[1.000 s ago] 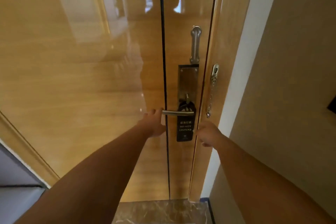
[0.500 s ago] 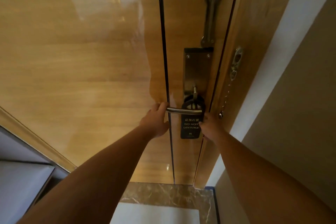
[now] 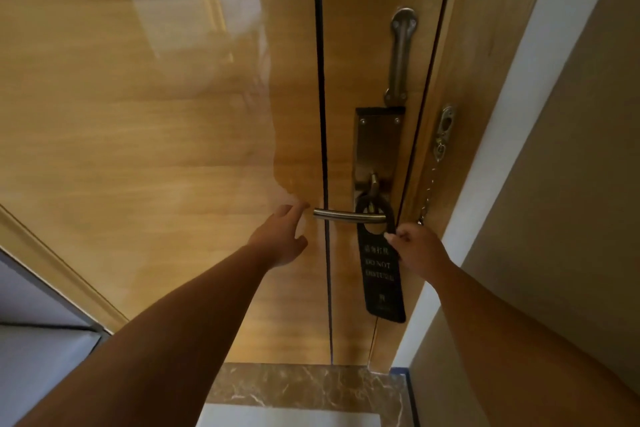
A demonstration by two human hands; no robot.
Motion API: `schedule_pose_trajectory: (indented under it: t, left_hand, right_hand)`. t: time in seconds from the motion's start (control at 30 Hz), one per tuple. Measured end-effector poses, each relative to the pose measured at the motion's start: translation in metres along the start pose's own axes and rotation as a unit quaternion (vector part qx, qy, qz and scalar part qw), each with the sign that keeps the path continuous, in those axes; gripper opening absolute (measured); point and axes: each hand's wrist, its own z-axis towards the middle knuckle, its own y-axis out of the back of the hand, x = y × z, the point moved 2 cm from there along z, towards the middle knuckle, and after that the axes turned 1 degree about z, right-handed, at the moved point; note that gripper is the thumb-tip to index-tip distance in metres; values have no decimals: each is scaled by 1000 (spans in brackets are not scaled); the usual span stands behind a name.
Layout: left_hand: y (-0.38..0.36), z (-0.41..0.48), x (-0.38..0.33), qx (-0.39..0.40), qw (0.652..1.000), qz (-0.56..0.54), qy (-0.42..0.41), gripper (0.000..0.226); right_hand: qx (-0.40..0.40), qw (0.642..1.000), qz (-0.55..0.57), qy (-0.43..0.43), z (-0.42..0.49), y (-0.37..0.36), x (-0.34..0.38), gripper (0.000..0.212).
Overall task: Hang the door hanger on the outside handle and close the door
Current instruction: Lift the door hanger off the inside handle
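Observation:
A glossy wooden door [image 3: 173,149] fills the view, shut against its frame. A black "Do Not Disturb" door hanger [image 3: 381,274] hangs by its loop from the steel lever handle [image 3: 348,216], below a metal lock plate [image 3: 377,146]. My right hand [image 3: 414,248] pinches the hanger's right edge just under the loop. My left hand [image 3: 282,239] hovers with fingers apart just left of the handle's free end, not touching it.
A swing-bar guard [image 3: 400,59] is mounted above the lock plate. A security chain [image 3: 433,170] dangles from the door frame on the right. A beige wall [image 3: 571,184] stands to the right. A marble threshold [image 3: 304,388] lies below.
My left hand has let go of the handle's end and opened. My right hand has moved onto the hanger's edge and gripped it. The camera has come closer.

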Motion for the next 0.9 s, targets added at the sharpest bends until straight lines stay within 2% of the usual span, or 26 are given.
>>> schedule_pose_trajectory:
  t: [0.13,0.33,0.47,0.57,0.73,0.9]
  left_hand:
    - [11,-10,13,24,999,14,16,64]
    - [37,-28,39,37,997,25,61,59]
    - [49,-38,66,62,992,-3,111,54]
    - [50,-32,66,49,991,-29,120,49]
    - [31,1,11,51,997,-52,24,43]
    - [-8,41,-66,43,987,123,-92,44]
  right_hand:
    - [37,999,-14,23,-11,-19,17,24]
    - [70,996,12,45,-10,-73,78,17]
    - [154,984,82,40,-15,-91,104,13]
    - [214,963,162,7,-22,-84,102,23]
    - [205,934,284,-75,-35,-43,56,33]
    - [171,929,307,-118,-45,9,-5,38]
